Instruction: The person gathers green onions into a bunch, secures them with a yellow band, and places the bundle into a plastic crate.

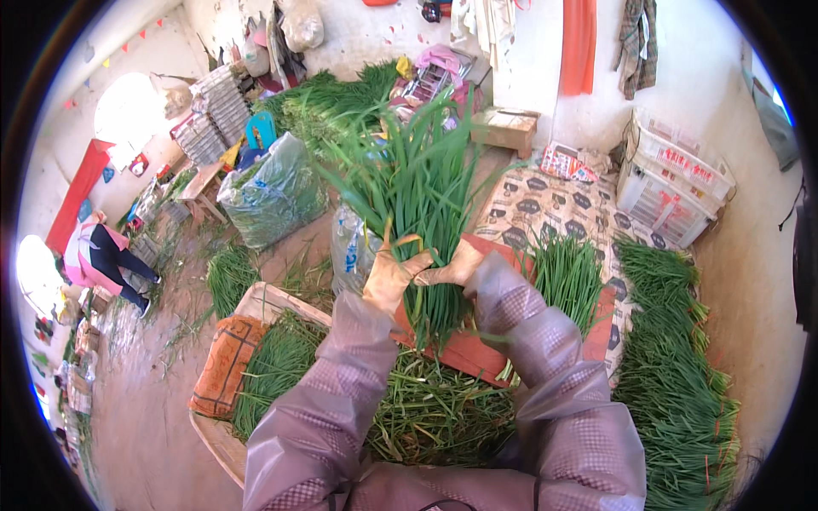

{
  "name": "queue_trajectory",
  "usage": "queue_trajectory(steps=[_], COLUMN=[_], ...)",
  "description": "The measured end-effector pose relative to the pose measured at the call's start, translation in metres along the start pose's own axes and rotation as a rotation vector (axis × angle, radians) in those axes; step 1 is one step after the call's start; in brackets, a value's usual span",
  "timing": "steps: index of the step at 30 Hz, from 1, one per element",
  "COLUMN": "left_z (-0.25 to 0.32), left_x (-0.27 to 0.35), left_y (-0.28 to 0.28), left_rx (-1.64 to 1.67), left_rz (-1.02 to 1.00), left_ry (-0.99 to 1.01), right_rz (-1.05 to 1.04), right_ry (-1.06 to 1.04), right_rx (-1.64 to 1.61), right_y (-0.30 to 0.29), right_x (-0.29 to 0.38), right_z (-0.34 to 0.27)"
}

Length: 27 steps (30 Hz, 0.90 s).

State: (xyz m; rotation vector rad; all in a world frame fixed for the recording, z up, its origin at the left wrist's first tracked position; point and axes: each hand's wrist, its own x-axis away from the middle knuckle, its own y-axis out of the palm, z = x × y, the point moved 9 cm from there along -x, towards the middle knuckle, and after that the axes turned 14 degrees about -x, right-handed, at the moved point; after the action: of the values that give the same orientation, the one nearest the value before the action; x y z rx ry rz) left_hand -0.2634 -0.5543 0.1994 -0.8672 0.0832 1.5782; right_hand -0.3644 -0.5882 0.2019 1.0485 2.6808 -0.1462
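Observation:
My left hand [391, 274] and my right hand [452, 265], both in pale gloves, grip a thick bunch of long green chive-like leaves [425, 172] from its two sides. The leaves fan out away from me, and a few yellowed blades [406, 241] hang near my left fingers. Under the bunch lies a red board [476, 358], partly hidden by it and by my right sleeve. Another bundle of green leaves [569, 278] rests on the board to the right. Loose trimmed leaves and stalks [441, 409] are heaped between my forearms.
A woven basket [287, 299] at left holds more leaves [281, 367] and an orange bundle [228, 364]. Tied bunches [671, 396] line the right side. White crates [671, 185] stand by the wall. A stuffed plastic sack [275, 198] is farther off; a person [105, 255] bends at far left.

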Motion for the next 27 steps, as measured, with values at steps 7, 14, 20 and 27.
queue_trajectory(steps=[7,14,20,27], left_z=[0.038,0.073,0.111,0.082], left_x=[0.034,0.131,0.176,0.236], left_y=[-0.029,-0.095,-0.125,-0.177], left_rx=[0.449,0.442,0.825,0.766], left_rz=[0.034,0.068,0.099,0.394], left_ry=[-0.303,-0.45,-0.302,-0.431], right_rz=[-0.229,-0.569,-0.69,-0.928], right_ry=[0.069,0.296,0.529,0.645], right_rx=[-0.252,-0.403,-0.475,-0.318], right_y=[0.044,0.163,0.264,0.306], right_x=[-0.012,0.034,0.069,0.097], right_z=[-0.007,-0.013,-0.005,0.105])
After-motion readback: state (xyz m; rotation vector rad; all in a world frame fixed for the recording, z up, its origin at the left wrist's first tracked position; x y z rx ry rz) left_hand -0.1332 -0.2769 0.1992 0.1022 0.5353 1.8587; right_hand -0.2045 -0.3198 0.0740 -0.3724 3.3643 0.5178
